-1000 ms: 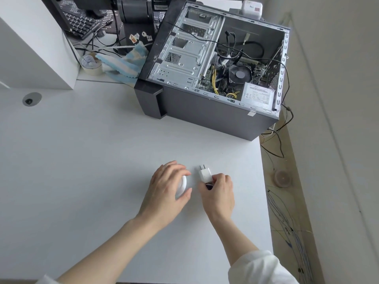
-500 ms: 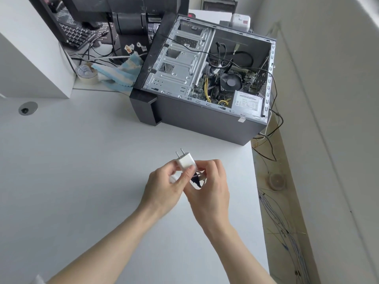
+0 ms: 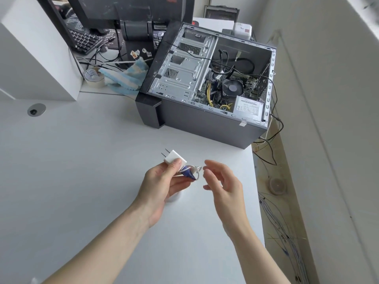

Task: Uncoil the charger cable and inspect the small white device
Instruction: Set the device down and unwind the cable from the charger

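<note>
The open computer case [image 3: 205,103] lies on its side at the desk's [image 3: 71,171] far right corner. Left of the case, along the far edge, lie a cloth [image 3: 125,77] and a tape roll [image 3: 93,76]; behind these stand a monitor stand [image 3: 137,37] and keyboard [image 3: 86,41]. Above the desk's middle, the left hand [image 3: 164,181] holds the charger plug [image 3: 174,157], the coiled cable [image 3: 191,172] just right of it. The right hand [image 3: 223,183] hangs beside the cable.

White bench [image 3: 71,160] under soft, even light. Open computer case [image 3: 205,119] lies on its side at the far edge (side panel off). Behind it: monitor [image 3: 127,9], keyboard [image 3: 84,41], tape roll [image 3: 93,76], blue-striped cloth [image 3: 125,76]. White wall [image 3: 328,78] at right, loose wires [image 3: 268,144] hanging between.
</note>
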